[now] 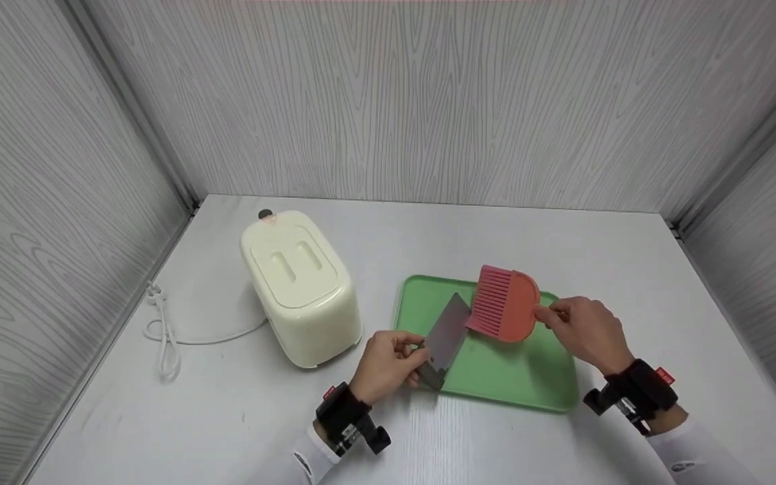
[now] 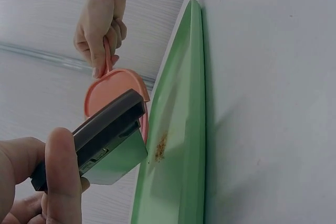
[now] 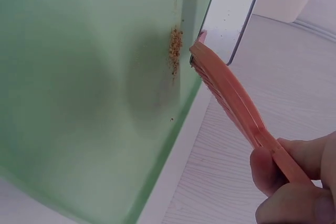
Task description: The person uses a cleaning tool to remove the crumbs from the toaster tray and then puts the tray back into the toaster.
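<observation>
My left hand grips the dark plastic edge of a thin metal crumb tray, which is tilted above a green serving tray. Between the thumb and fingers of my right hand is the handle of a small orange brush with pink bristles. The bristle ends meet the metal crumb tray's far edge in the right wrist view. A few specks dot the metal surface there. Below, a small heap of brown crumbs lies on the green serving tray.
Left of the green serving tray stands a cream toaster with a lid over its top. Its white cord, plug at the end, lies on the white table. Wood-grain panels enclose the back and sides.
</observation>
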Motion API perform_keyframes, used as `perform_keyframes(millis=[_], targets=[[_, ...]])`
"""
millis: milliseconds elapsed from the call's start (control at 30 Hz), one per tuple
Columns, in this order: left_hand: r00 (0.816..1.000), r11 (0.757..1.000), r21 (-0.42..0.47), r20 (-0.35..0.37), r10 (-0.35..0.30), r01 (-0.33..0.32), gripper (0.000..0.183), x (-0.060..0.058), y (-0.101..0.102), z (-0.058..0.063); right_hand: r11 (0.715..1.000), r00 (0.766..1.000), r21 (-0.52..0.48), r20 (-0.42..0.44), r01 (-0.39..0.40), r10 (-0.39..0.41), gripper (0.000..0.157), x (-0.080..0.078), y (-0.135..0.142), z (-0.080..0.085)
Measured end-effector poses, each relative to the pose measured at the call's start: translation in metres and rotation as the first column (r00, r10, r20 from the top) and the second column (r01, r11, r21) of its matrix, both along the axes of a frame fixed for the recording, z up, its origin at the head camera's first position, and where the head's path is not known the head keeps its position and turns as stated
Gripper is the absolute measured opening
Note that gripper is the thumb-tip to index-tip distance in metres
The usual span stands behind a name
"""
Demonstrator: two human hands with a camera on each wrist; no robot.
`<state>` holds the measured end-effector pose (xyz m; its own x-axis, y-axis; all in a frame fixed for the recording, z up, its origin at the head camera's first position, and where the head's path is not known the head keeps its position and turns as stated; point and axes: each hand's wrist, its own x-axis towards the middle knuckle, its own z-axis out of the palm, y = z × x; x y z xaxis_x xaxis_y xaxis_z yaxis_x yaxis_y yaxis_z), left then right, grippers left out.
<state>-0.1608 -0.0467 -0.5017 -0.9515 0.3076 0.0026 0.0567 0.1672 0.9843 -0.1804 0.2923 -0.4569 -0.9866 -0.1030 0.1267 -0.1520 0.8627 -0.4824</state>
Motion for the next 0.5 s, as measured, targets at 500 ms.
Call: perform_keyframes(millis=[500], targets=[[1.0,1.0,-0.019,-0.007,-0.007,0.007,0.026,-0.0007,-0.0005,0.0006,0.998,0.999,-0.04,-0.006,0.053,-0.053,0.044,0.0016,0.0096,0.0086]])
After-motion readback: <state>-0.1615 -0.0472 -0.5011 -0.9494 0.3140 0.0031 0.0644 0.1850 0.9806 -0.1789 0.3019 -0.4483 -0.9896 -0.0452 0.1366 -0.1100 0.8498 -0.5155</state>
